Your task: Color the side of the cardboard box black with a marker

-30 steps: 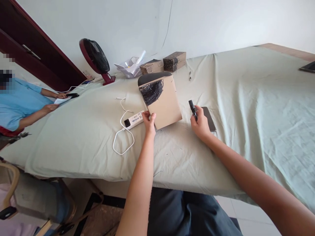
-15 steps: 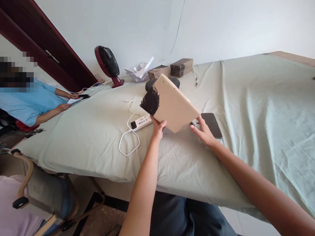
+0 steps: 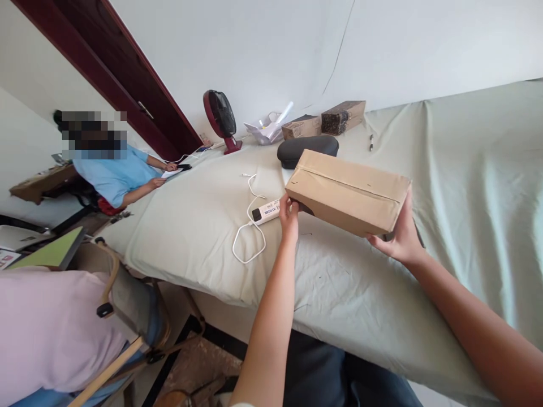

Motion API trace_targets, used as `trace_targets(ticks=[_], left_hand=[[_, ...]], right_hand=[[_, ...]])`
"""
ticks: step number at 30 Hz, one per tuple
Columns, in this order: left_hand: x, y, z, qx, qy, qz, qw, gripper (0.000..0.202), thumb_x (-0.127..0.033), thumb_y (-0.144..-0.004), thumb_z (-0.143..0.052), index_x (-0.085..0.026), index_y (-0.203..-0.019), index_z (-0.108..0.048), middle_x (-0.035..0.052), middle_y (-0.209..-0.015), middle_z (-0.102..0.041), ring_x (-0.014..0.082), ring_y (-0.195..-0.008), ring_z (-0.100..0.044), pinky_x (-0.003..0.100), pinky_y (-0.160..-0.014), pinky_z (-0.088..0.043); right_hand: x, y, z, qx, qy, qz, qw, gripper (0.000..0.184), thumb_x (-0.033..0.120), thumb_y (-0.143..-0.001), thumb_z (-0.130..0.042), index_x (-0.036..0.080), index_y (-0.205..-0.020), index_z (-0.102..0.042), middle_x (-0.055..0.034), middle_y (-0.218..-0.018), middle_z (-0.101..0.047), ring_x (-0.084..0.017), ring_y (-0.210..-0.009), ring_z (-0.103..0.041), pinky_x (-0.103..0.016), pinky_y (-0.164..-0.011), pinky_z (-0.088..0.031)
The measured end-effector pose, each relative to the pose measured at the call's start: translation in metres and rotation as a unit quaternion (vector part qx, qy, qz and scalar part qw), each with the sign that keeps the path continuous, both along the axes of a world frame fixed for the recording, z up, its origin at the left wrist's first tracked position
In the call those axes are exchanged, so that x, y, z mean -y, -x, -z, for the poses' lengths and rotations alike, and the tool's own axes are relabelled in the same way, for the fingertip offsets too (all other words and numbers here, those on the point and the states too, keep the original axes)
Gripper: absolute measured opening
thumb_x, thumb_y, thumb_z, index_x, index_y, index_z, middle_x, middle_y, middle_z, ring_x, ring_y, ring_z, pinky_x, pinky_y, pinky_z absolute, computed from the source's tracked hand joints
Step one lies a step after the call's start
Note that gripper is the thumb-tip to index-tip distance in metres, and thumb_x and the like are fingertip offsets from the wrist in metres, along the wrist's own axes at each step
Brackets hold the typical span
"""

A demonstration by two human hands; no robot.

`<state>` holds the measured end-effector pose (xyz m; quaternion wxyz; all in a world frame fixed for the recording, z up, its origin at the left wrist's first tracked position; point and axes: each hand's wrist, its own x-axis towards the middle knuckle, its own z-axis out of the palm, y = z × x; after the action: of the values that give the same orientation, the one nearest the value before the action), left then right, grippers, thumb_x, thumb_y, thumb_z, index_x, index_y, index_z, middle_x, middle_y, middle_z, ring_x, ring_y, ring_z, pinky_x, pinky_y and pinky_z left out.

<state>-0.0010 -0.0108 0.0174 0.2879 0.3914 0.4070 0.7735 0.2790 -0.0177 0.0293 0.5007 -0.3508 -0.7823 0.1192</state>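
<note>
I hold a flat brown cardboard box lifted above the table, its long side turned toward me. My left hand grips its left end. My right hand grips its right end from below, fingers wrapped round the edge. A white power bank with a looped white cable lies on the cloth just left of my left hand. A black padded case lies behind the box.
A pale green cloth covers the table. At the back stand a red fan, white plastic wrap and two small cardboard boxes. A pen lies nearby. A person in blue sits at the left end.
The box has been lifted off the table and turned from standing to lying flat. My right hand let go of the black marker and took hold of the box's right end.
</note>
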Motion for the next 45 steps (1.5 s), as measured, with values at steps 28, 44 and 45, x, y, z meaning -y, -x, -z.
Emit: trace_targets(ticks=[28, 44, 45], left_hand=[[-0.008, 0.002, 0.012, 0.146, 0.09, 0.081, 0.982, 0.082, -0.094, -0.077, -0.058, -0.029, -0.125, -0.071, 0.0136, -0.146, -0.063, 0.0387, -0.141, -0.056, 0.047, -0.088, -0.064], [-0.006, 0.001, 0.017, 0.158, 0.111, 0.084, 0.977, 0.095, -0.102, -0.059, -0.065, -0.03, -0.121, -0.066, 0.0133, -0.135, -0.065, 0.0325, -0.127, -0.061, 0.037, -0.079, -0.059], [-0.006, 0.002, 0.018, 0.151, 0.1, 0.066, 0.981, 0.094, -0.099, -0.057, -0.07, -0.028, -0.12, -0.065, 0.0131, -0.133, -0.066, 0.0315, -0.125, -0.062, 0.036, -0.079, -0.058]], right_hand=[[-0.002, 0.006, 0.024, 0.047, -0.071, -0.021, 0.996, 0.122, 0.054, -0.088, -0.072, 0.031, -0.173, 0.013, -0.0057, -0.183, 0.01, -0.04, -0.169, -0.001, -0.061, -0.136, -0.017], [-0.013, 0.004, 0.035, 0.03, 0.002, -0.095, 0.995, 0.127, 0.053, -0.088, -0.077, 0.035, -0.171, 0.017, -0.0138, -0.182, 0.006, -0.042, -0.169, -0.007, -0.062, -0.117, -0.051], [-0.014, 0.004, 0.036, 0.027, 0.014, -0.102, 0.994, 0.129, 0.053, -0.087, -0.079, 0.035, -0.171, 0.018, -0.0152, -0.182, 0.005, -0.042, -0.168, -0.012, -0.06, -0.115, -0.053]])
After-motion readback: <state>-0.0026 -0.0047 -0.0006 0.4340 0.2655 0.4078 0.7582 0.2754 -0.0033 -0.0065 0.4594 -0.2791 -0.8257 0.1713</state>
